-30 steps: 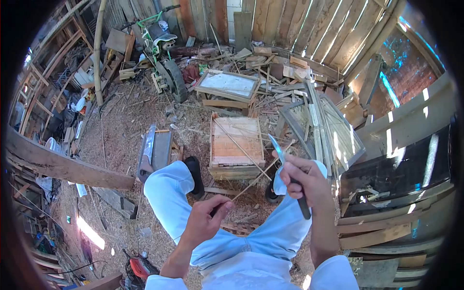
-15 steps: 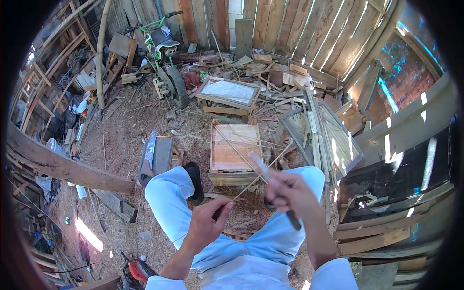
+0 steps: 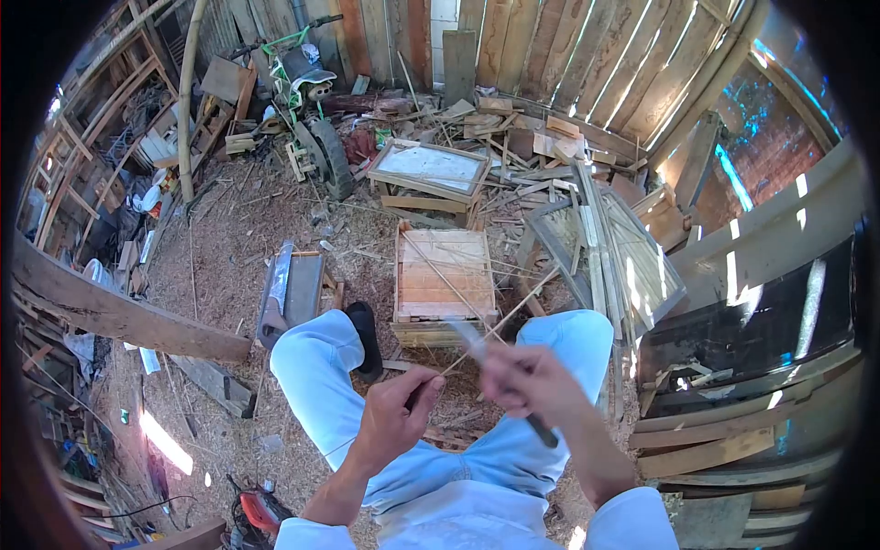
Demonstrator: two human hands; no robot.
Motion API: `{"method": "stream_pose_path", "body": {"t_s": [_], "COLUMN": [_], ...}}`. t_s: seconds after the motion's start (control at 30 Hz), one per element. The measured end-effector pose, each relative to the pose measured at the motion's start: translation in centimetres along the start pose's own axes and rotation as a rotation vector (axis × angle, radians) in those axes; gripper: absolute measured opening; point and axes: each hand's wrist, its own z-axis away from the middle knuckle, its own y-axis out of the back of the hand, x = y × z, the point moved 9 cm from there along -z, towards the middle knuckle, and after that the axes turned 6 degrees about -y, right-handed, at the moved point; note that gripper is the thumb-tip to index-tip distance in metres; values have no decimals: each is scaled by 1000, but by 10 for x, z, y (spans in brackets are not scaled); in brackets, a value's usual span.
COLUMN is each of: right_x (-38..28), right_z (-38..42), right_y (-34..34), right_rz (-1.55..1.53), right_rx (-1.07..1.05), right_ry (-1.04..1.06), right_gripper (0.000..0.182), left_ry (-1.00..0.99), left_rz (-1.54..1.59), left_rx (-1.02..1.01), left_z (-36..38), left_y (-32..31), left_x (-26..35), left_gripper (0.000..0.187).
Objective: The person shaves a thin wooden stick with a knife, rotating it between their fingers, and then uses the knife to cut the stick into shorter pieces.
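Note:
My left hand point(image 3: 401, 408) is closed in a pinch on one end of a thin wooden strip point(image 3: 524, 302), which slants up and away to the right over a wooden crate point(image 3: 442, 307). Gripped in my right hand point(image 3: 533, 380) is a knife; its blurred blade point(image 3: 469, 339) points up and left, overlapping the strip close to my left fingers. The knife's dark handle end point(image 3: 543, 431) sticks out below the fist. Both hands are above my lap, between my spread knees. A second thin strip point(image 3: 435, 263) lies slanting across the crate top.
Left of the crate, a handsaw point(image 3: 278, 293) rests on a grey-topped wooden piece point(image 3: 303, 286). Behind stand a framed panel point(image 3: 431, 170), a scrap wood pile point(image 3: 513, 128) and a small motorbike point(image 3: 312, 110). Leaning frames point(image 3: 632, 247) stand right; a beam point(image 3: 128, 312) juts in left.
My right hand has shifted slightly left, and the knife blade has swung left and down across the strip toward my left hand. The left hand keeps its pinch, and the view has shifted slightly.

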Motion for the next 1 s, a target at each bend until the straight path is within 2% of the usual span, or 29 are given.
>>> {"method": "stream_pose_path", "body": {"t_s": [0.1, 0.17, 0.2, 0.3, 0.37, 0.4, 0.47, 0.6, 0.7, 0.8, 0.93, 1.0], "right_x": [6, -14, -28, -47, -36, -30, -5, -7, -43, -54, -21, -18], "right_z": [-3, 0, 4, 6, 5, 6, -2, -5, 3, 6, -1, -1], "right_y": [-18, 13, 28, 40, 36, 25, -2, -18, 13, 9, -33, -38], "right_rz": [-54, -84, -126, -137, -159, -117, -7, -59, -170, -124, -7, -10], "right_rx": [-103, 53, 140, 82, 88, 76, -11, -93, -5, 23, -90, -137], "right_ry": [31, 45, 53, 170, 86, 72, -22, 10, 121, 156, 43, 60], "right_gripper": [27, 28, 36, 37, 37, 32, 32, 32, 30, 28, 30, 29], "left_ry": [6, 51, 95, 91, 95, 103, 62, 21, 25, 58, 17, -18], "left_rz": [1, 49, 100, 70, 59, 46, 5, -30, -47, -24, -28, -35], "left_rx": [1, -16, -31, -46, -38, -36, -10, 23, 22, 15, 55, 74], "left_z": [-1, 2, 4, 8, 7, 5, 0, -3, 1, 2, -2, -1], "left_y": [-1, 3, 5, 8, 8, 7, 5, 10, 20, 20, 20, 21], "left_x": [0, -4, -7, -16, -15, -14, -4, 5, 9, 10, 12, 15], "left_gripper": [7, 9, 10, 11, 11, 10, 9, 9, 9, 10, 9, 9]}}
